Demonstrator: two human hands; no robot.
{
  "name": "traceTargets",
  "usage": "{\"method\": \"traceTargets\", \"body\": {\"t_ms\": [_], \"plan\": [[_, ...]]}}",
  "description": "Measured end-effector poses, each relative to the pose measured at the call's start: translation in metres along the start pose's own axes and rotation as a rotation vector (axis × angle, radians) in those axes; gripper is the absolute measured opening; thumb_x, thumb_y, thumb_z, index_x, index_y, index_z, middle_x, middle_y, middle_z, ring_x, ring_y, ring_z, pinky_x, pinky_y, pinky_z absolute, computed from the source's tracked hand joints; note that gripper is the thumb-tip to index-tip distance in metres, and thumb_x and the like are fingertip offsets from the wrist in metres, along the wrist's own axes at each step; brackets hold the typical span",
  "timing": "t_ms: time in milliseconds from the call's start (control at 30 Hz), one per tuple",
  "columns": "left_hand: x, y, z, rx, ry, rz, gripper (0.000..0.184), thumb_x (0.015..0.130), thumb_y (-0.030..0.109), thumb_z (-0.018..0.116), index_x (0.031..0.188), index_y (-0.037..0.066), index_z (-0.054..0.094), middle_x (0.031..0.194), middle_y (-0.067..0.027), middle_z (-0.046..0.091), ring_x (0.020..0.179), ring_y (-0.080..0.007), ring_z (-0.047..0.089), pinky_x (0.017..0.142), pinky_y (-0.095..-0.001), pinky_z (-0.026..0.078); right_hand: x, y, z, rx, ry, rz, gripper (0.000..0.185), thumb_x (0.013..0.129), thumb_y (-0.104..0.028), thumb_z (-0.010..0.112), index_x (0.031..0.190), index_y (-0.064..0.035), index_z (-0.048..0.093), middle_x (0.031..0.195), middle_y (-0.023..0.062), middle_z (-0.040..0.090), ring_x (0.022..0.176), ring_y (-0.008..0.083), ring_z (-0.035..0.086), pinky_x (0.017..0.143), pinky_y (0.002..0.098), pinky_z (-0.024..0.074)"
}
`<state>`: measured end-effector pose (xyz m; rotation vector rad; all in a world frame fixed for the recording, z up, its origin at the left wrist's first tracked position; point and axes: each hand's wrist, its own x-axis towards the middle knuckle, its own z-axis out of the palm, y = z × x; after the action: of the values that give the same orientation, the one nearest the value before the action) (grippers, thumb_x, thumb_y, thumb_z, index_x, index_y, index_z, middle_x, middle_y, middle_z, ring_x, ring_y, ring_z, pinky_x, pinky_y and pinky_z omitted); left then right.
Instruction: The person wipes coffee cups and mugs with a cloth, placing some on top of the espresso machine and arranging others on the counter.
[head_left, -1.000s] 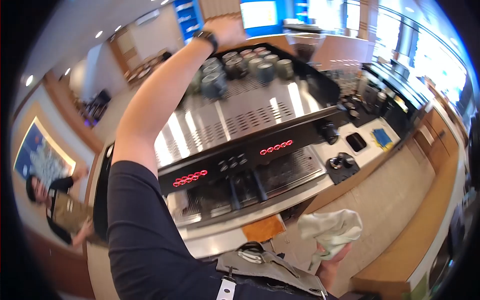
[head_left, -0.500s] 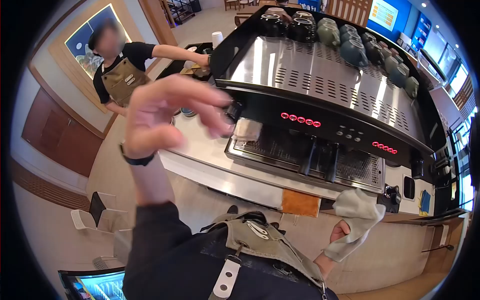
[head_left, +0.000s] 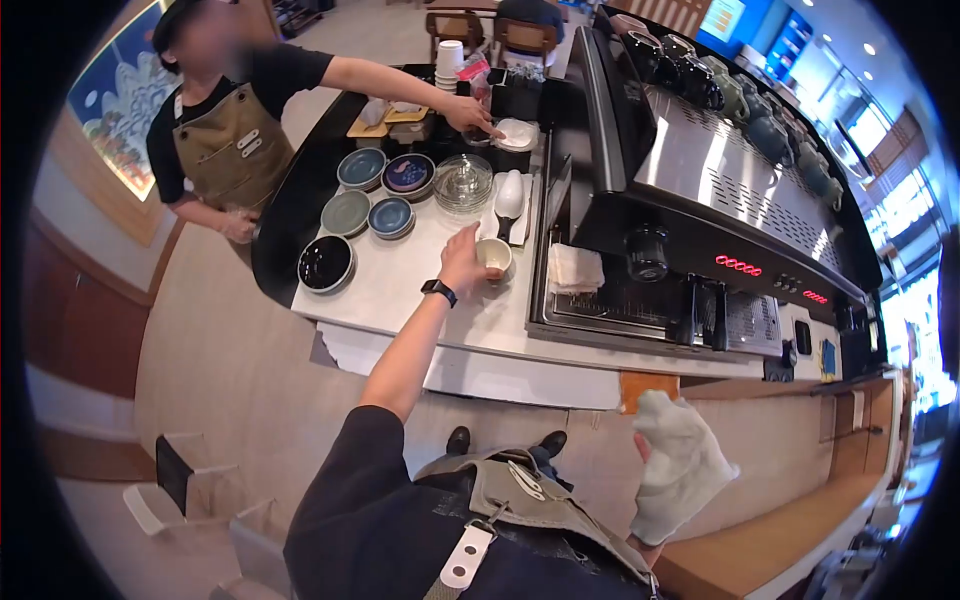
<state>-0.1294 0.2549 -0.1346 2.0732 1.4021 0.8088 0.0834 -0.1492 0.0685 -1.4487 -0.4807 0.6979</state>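
On the white counter (head_left: 420, 285), my left hand (head_left: 462, 264), with a dark watch on its wrist, has its thumb and fingers around a small cream cup (head_left: 496, 254). Just beyond the cup lies a white scoop with a black handle (head_left: 510, 195). Stacked clear glass dishes (head_left: 462, 183) stand behind my fingers. Low on the right, my right hand (head_left: 641, 446) grips a pale grey-green cloth (head_left: 683, 462) that hangs over it and hides most of its fingers.
Several stacks of plates, one topped by a black plate (head_left: 326, 263), stand to the left. A co-worker's hand (head_left: 470, 115) reaches toward a white round container (head_left: 516, 134). The espresso machine (head_left: 700, 240) fills the right, with cups on top and a folded cloth (head_left: 575, 269) on its tray.
My left hand has gone from raised in front of the machine to the cup on the counter. The view has swung left. My right hand still has the cloth.
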Motion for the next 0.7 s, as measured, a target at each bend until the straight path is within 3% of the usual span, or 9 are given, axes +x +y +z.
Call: {"method": "traceTargets", "body": {"t_ms": [133,367,500,600,667,700], "plan": [[0.005,-0.019,0.008,-0.064,-0.233,-0.084,0.113,0.058,0.044,0.091,0.15,0.004,0.04,0.144,-0.0204,0.05,0.137,-0.0375,0.042,0.111,-0.0544,0.032,-0.036,0.013,0.039,-0.02,0.027,-0.008,0.045,0.091,-0.03,0.064,0.13,-0.0075,0.058,0.124,0.0111,0.064,0.107,0.0262,0.064,0.089,0.0395,0.0549],[-0.007,-0.033,0.017,-0.15,-0.081,0.076,0.101,0.061,0.038,0.088,0.143,0.0,0.045,0.136,-0.0193,0.056,0.126,-0.0362,0.051,0.107,-0.0496,0.039,-0.098,0.036,0.049,-0.189,0.057,-0.001,0.043,0.088,-0.039,0.065,0.121,-0.0107,0.065,0.116,0.0113,0.068,0.103,0.028,0.066,0.091,0.0436,0.0514],[-0.034,-0.01,-0.02,-0.417,-0.016,0.152,0.091,0.06,0.028,0.092,0.136,-0.001,0.051,0.133,-0.0167,0.059,0.121,-0.0314,0.057,0.103,-0.0423,0.046,-0.111,0.054,0.044,-0.599,-0.105,-0.098,0.044,0.087,-0.045,0.065,0.116,-0.0126,0.07,0.111,0.0114,0.071,0.1,0.029,0.067,0.092,0.0459,0.0495],[-0.071,0.038,-0.099,-0.673,-0.36,0.115,0.09,0.06,0.02,0.094,0.137,-0.002,0.052,0.133,-0.0126,0.06,0.124,-0.0244,0.057,0.104,-0.0372,0.047,-0.086,0.061,0.062,-1.161,-0.405,-0.4,0.045,0.086,-0.049,0.065,0.112,-0.0139,0.073,0.108,0.0115,0.072,0.098,0.0298,0.068,0.092,0.0477,0.048],[-0.09,0.065,-0.139,-0.724,-0.628,0.288,0.092,0.061,0.018,0.094,0.14,-0.002,0.051,0.133,-0.0104,0.059,0.125,-0.021,0.055,0.106,-0.0348,0.045,-0.054,0.063,0.094,-1.415,-0.581,-0.608,0.045,0.085,-0.052,0.065,0.109,-0.0149,0.075,0.106,0.0116,0.074,0.097,0.0303,0.069,0.093,0.0489,0.047],[-0.094,0.084,-0.155,-0.748,-0.762,0.399,0.093,0.061,0.016,0.094,0.141,-0.001,0.05,0.133,-0.0094,0.059,0.126,-0.0193,0.055,0.107,-0.0336,0.044,-0.041,0.06,0.114,-1.397,-0.604,-0.679,0.046,0.084,-0.053,0.065,0.108,-0.0153,0.076,0.104,0.0116,0.074,0.096,0.0305,0.069,0.093,0.0495,0.0465]]}}
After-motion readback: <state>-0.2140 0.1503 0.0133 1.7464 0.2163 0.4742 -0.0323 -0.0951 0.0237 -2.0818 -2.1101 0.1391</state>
